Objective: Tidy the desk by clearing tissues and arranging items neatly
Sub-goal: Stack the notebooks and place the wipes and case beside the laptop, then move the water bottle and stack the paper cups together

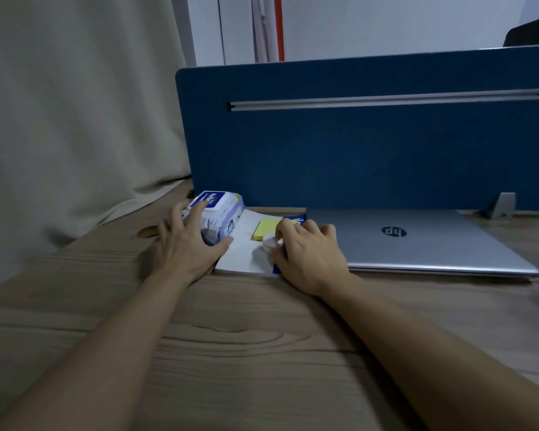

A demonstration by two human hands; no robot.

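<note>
A pack of wet wipes [221, 209] with a blue-and-white lid stands at the back left of the wooden desk [231, 337], against the blue divider. My left hand [187, 241] grips its near end, fingers spread over the lid. Beside it lies a white booklet [246, 253] with a yellow sticky-note pad [266, 229] on top. My right hand [305, 256] rests on the booklet and holds a small white round object [269, 242] between thumb and fingers. A closed silver laptop [417, 241] lies to the right, touching the booklet's edge.
A blue partition panel [355, 144] with a metal rail closes off the back of the desk. A beige curtain [75, 119] hangs at the left. A grey bracket [503, 205] sits at the panel's right foot. A round cable hole [148, 233] is left of the wipes.
</note>
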